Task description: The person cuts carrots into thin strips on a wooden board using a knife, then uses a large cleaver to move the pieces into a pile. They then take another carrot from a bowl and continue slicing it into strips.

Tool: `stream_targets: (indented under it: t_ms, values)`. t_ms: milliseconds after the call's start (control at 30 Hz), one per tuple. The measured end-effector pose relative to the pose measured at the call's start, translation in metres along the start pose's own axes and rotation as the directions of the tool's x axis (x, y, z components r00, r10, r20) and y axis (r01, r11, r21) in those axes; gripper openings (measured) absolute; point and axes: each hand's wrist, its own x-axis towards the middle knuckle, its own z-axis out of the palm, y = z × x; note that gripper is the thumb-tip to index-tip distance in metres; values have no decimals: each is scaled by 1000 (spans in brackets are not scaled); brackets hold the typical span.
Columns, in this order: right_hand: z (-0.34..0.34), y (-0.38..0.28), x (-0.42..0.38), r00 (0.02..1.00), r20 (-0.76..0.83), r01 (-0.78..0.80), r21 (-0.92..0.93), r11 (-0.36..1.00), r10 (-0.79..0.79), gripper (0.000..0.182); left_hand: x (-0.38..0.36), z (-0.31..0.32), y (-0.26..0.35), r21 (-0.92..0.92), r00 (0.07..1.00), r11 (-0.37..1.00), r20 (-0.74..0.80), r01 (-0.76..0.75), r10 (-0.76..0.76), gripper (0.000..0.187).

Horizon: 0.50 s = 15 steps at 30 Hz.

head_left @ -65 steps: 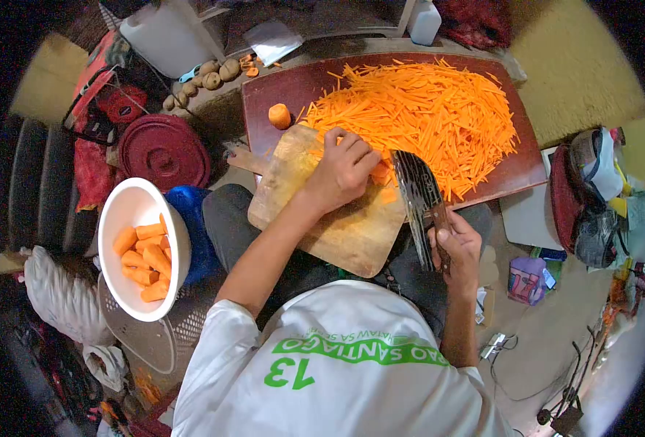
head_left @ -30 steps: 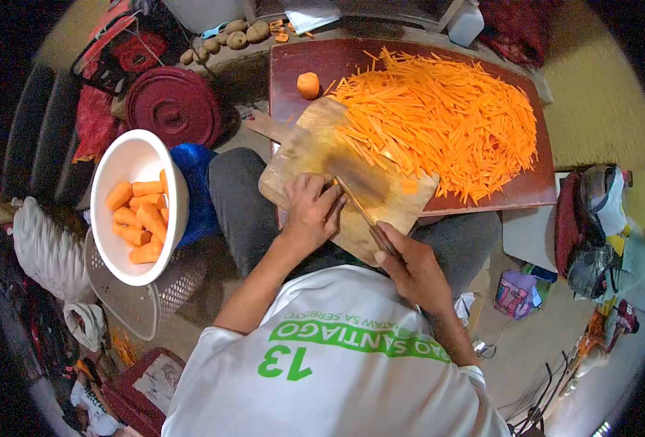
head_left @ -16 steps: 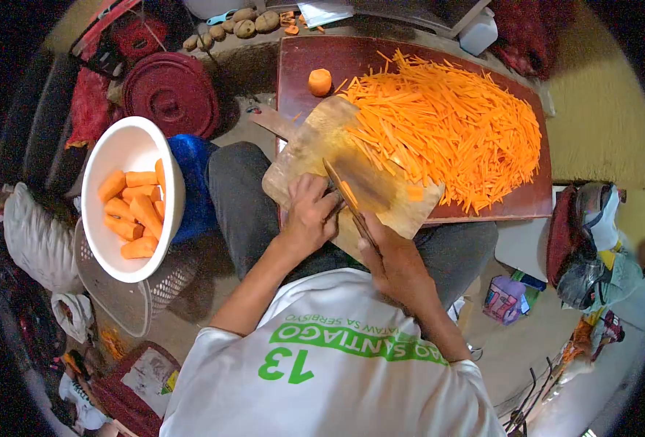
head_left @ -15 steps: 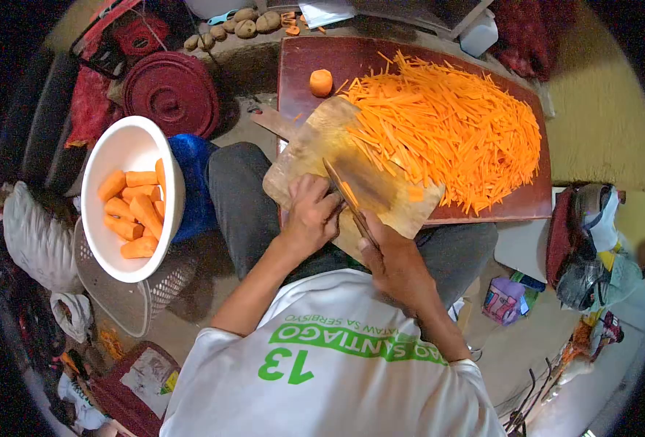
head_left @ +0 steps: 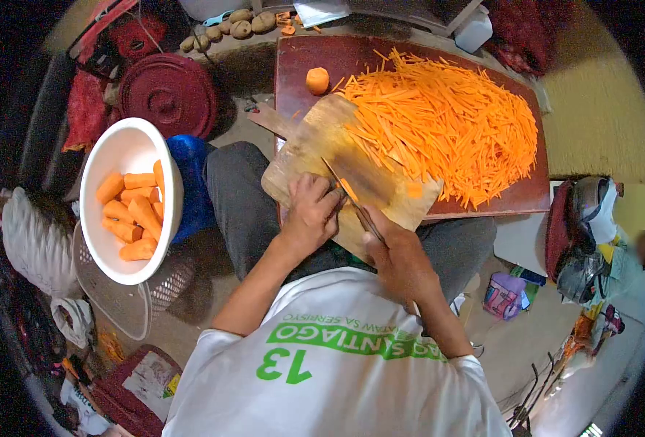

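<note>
My right hand [head_left: 397,255] is wrapped round the handle of a knife [head_left: 344,182], whose blade lies over the wooden cutting board [head_left: 315,135]. Just left of the blade, my left hand [head_left: 313,210] rests on the board with its fingers bent together; whatever lies under them is hidden. A small carrot piece [head_left: 349,189] sits against the blade's right side. Beyond the board a large heap of carrot strips [head_left: 446,124] covers much of the dark red table [head_left: 297,62]. One carrot chunk [head_left: 317,81] stands at the table's far left.
At the left, a white bowl [head_left: 176,211] holds several peeled carrots [head_left: 145,215]. Behind it is a dark red round lid [head_left: 167,95]. Several potatoes [head_left: 241,29] lie past the table, and a white jug [head_left: 474,30] stands near its far right corner.
The knife has shifted slightly, and my right hand has moved a little down and right with it. My left hand keeps nearly the same place. The whole view has shifted slightly.
</note>
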Motion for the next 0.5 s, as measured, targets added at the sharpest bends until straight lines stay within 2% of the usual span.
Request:
stream_targets:
  t_ms: [167,267,367,500]
  values:
    - [-8,-6,-25,988,56,-148,77,986,144,45,-2,1,-1,-16,999,1000,-31,-14,14,31]
    - [12,15,-11,1000,-21,-5,26,1000,6,48,-1,1,-1,7,999,1000,-29,-22,22,34]
    - [9,0,10,1000,-23,11,40,999,-10,48,1,-4,2,13,1000,1000,-3,-15,15,37]
    - [-4,-11,-3,1000,2,-4,130,991,4,46,-2,-5,4,6,1000,1000,8,21,-21,38]
